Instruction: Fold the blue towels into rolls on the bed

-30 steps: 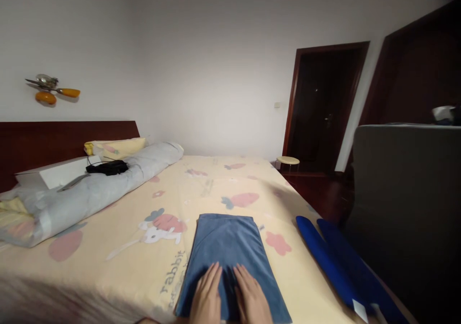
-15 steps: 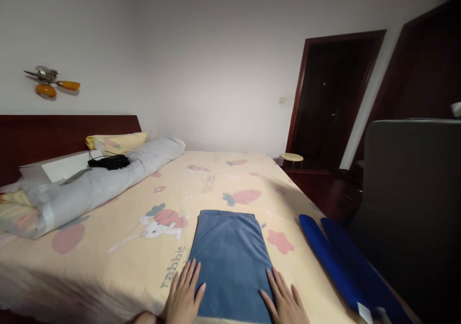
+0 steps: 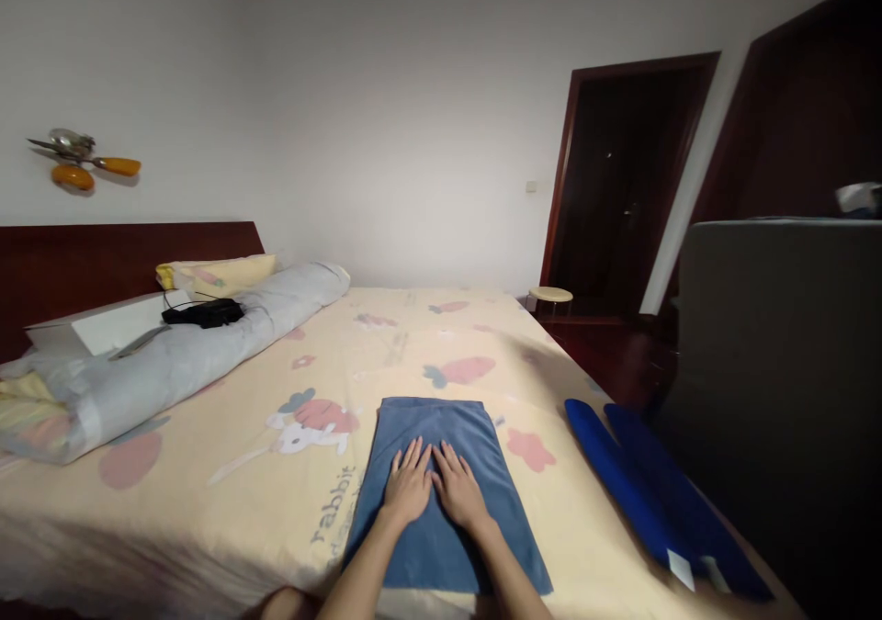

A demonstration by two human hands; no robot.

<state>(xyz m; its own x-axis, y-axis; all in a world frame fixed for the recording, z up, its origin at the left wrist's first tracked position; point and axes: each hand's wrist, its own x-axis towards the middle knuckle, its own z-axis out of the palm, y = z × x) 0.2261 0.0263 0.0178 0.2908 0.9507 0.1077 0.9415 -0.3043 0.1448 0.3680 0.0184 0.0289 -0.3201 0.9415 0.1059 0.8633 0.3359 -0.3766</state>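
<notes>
A blue cloth (image 3: 441, 556), folded into a rectangle, lies flat on the bed near its front edge. Its surface looks smooth, with faint creases toward the far right side. My left hand (image 3: 410, 482) rests palm down on the middle of the cloth, fingers stretched forward. Beside it, my right hand (image 3: 456, 487) also lies flat on the fabric, and the two hands nearly meet at the thumbs. Neither hand grips anything. Under them is a pale yellow bedsheet (image 3: 276, 510) printed with rabbits and carrots.
Two long dark-blue padded pieces (image 3: 620, 482) with white tags lie on the right. A rolled grey quilt (image 3: 207, 354) crosses the left side, bearing a black item (image 3: 210, 312) and a white box (image 3: 128, 321). A dark grey panel (image 3: 778, 372) stands at right; a stool (image 3: 549, 295) is farther back.
Both hands have moved from the cloth's left and right edges inward and forward to its middle, coming close together. The view has shifted slightly.
</notes>
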